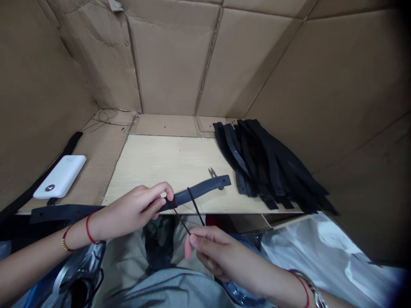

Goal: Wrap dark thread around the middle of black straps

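Observation:
My left hand (133,209) is closed around a long dark grey strap (202,190) that runs across the front edge of the wooden board (160,164). A thin black cord (194,207) loops over the strap. My right hand (212,250) pinches both ends of that cord just below the board's edge. Small silver snips (212,172) lie on the board just behind the strap's right end. A pile of similar black straps (266,164) lies on the right side of the board.
A white power bank (60,176) rests on the cardboard at the left, next to another black strap (41,171). Cardboard walls (173,60) enclose the bench on three sides. Clear plastic bags (321,252) lie at the lower right beside my lap.

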`<state>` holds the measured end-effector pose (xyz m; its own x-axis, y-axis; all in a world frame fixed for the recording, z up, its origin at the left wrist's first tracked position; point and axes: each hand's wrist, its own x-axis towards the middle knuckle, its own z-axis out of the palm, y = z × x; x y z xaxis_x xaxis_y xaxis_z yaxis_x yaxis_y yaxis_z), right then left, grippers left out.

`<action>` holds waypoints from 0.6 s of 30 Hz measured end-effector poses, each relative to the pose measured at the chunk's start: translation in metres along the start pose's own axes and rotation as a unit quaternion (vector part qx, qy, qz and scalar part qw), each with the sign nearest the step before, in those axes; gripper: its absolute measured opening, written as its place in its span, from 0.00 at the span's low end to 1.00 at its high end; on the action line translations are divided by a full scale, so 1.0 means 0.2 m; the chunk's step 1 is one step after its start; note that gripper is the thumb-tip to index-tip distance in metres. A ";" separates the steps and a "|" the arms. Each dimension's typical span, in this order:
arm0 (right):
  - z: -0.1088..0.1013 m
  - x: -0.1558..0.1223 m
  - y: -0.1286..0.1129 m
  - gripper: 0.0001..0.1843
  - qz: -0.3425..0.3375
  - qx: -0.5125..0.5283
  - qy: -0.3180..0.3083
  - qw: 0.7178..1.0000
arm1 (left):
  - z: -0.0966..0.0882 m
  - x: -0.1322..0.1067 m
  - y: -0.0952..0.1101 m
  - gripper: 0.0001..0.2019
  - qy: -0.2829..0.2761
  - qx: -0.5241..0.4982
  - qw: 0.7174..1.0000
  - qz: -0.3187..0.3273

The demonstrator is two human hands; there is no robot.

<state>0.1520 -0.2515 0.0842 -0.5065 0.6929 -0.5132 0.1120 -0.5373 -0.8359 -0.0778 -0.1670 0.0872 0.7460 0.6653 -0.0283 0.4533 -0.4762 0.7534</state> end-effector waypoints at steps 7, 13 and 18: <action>-0.10 -0.03 -0.10 0.18 -0.082 -0.244 0.088 0.962 | -0.02 -0.01 -0.02 0.12 -0.013 0.032 0.999 0.016; -0.31 -0.19 -0.23 0.24 -0.056 -0.409 0.150 0.898 | -0.06 -0.08 -0.01 0.10 0.000 0.123 0.992 0.010; -0.47 -0.20 -0.23 0.28 -0.009 -0.452 0.180 0.874 | -0.05 -0.12 0.01 0.12 -0.036 0.127 0.991 0.008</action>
<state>0.2471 -0.2093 0.1255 -0.2323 0.8910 -0.3902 0.8185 -0.0376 -0.5733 -0.0998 -0.1785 0.0948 0.7833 0.6176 -0.0712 0.5423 -0.6227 0.5641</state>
